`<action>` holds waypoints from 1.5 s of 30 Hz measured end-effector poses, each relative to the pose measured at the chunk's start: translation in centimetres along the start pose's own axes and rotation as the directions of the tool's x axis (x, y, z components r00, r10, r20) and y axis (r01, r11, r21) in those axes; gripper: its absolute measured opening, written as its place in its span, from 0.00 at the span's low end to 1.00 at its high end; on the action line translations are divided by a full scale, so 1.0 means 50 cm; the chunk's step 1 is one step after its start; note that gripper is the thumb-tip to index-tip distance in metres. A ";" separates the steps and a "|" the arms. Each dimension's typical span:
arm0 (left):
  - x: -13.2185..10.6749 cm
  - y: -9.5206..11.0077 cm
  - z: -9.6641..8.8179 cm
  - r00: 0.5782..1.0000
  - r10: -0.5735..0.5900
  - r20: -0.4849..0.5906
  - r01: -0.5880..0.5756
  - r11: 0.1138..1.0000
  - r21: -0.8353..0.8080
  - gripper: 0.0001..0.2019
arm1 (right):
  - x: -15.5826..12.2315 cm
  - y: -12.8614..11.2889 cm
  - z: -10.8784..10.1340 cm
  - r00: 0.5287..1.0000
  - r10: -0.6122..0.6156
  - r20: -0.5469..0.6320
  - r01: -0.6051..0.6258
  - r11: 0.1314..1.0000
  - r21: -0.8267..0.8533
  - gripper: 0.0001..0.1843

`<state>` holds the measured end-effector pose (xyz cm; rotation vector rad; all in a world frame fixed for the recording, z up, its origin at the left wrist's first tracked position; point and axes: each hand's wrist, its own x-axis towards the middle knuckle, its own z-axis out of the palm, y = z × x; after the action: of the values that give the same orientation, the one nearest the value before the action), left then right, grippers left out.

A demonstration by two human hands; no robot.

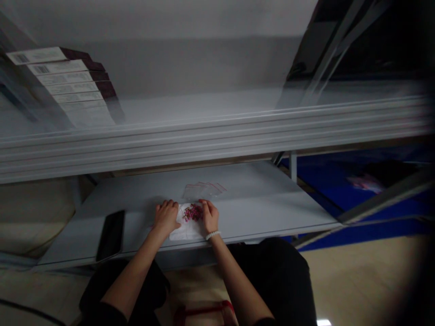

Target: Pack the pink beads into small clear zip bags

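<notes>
A white paper-like sheet (186,232) lies near the front edge of the lower grey shelf. On it sits a heap of small pink and dark red pieces (192,212), too small to name. My left hand (166,216) rests at the sheet's left edge, fingers stretched forward and thumb apart on the sheet. At the right edge, my right hand (211,217), with a pale beaded bracelet (213,235) at the wrist, has its fingers bent against the sheet and seems to grip it; the fingertips are partly hidden. Just behind, several clear zip bags (200,190) lie fanned out.
A dark tablet or phone (111,235) lies on the left of the lower shelf (272,203). Above and ahead runs an upper shelf edge (204,140), with stacked white boxes (73,83) at left. Diagonal metal bars (384,199) stand at right. Something red (204,310) is below.
</notes>
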<state>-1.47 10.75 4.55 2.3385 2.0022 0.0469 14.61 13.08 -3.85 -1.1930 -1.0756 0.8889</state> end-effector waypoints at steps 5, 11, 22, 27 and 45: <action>-0.030 -0.015 0.007 0.993 -0.042 -0.109 0.031 0.994 -0.101 0.21 | -0.001 -0.009 -0.007 0.999 -0.014 -0.048 0.015 1.000 0.024 0.21; -0.102 0.016 0.028 0.842 -0.089 -0.532 -0.194 0.871 -0.452 0.25 | -0.058 -0.094 -0.009 0.999 0.030 0.044 -0.036 0.990 0.137 0.16; -0.178 0.071 0.066 0.783 -0.299 -0.545 -0.227 0.678 -0.699 0.31 | -0.184 -0.180 -0.051 0.953 0.007 0.303 -0.030 0.997 0.069 0.05; -0.218 0.046 0.060 0.899 -0.244 -0.364 -0.214 0.479 -0.851 0.26 | -0.168 -0.187 -0.082 0.913 0.018 0.407 -0.034 0.999 0.031 0.04; -0.241 0.037 0.021 0.910 -0.242 -0.338 -0.209 0.436 -0.876 0.08 | -0.170 -0.234 -0.116 0.850 -0.145 0.506 0.221 0.971 -0.095 0.04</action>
<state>-1.47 -1.47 3.85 1.5898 1.4379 1.3825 17.74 1.48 6.03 -0.9779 -1.6731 1.0045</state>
